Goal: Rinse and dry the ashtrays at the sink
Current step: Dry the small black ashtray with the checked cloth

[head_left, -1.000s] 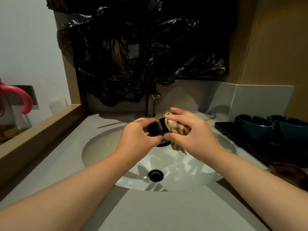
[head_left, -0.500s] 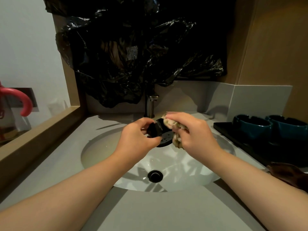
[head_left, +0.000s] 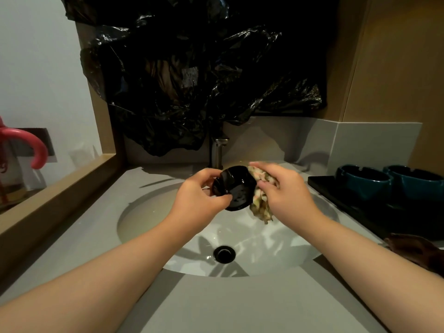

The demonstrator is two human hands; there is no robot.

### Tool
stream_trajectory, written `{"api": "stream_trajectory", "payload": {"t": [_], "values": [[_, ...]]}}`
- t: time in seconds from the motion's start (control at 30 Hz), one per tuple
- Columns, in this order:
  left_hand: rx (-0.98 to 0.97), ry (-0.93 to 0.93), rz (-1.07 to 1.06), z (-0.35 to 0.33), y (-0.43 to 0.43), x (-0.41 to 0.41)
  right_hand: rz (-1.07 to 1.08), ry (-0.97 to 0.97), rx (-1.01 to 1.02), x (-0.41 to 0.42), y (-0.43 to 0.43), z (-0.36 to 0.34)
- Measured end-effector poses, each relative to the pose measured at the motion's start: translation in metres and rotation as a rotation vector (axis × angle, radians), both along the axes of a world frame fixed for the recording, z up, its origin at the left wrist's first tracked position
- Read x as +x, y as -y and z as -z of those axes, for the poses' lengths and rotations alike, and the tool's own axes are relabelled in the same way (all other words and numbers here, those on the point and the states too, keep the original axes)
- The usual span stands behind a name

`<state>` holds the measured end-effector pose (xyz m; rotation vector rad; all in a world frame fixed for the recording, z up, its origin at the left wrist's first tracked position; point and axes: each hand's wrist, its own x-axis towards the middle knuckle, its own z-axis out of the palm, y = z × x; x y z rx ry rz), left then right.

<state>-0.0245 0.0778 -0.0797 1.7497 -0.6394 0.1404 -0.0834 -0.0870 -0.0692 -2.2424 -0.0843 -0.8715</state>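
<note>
the left hand (head_left: 197, 200) curls round the near-left rim of a glossy black ashtray (head_left: 236, 188), held tilted on edge above the sink (head_left: 149, 212), just in front of the tap (head_left: 217, 152). the right hand (head_left: 286, 191) pinches a crumpled cloth (head_left: 260, 207) against the ashtray's right side. the ashtray looks hard, wet and slick (probably ceramic or glass, so breakable over the basin). a grip across the rim seems safest.

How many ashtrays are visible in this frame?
3. One black ashtray is gripped in the left hand over the sink; two teal ashtrays sit side by side on the black tray at right. More may lie beyond the frame edge.
</note>
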Motion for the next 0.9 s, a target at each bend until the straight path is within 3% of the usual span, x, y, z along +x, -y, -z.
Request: {"api": "stream_trajectory", "payload": {"t": [0.1,0.23,0.3,0.53,0.6,0.77,0.9], "values": [[0.024,0.001,-0.001,0.0,-0.001,0.001,0.006,-0.05,0.033,0.001,0.003,0.001],[0.055,0.021,0.016,0.002,0.003,-0.001,-0.064,0.107,-0.269,-0.005,-0.01,-0.004],[0.013,0.009,0.006,0.002,0.003,-0.002,-0.08,0.128,-0.297,-0.004,-0.009,-0.003],[-0.118,-0.167,0.044,0.001,0.005,0.001,-0.128,-0.117,0.315,-0.002,0.009,-0.008],[-0.098,-0.203,0.083,0.002,0.005,0.002,-0.152,-0.171,0.392,-0.002,0.01,-0.009],[0.14,-0.178,0.078,0.006,0.004,0.001,-0.07,-0.2,0.196,-0.002,0.013,-0.012],[0.233,-0.062,0.008,0.006,0.005,0.0,-0.024,-0.265,-0.143,-0.003,0.006,-0.014]]}}
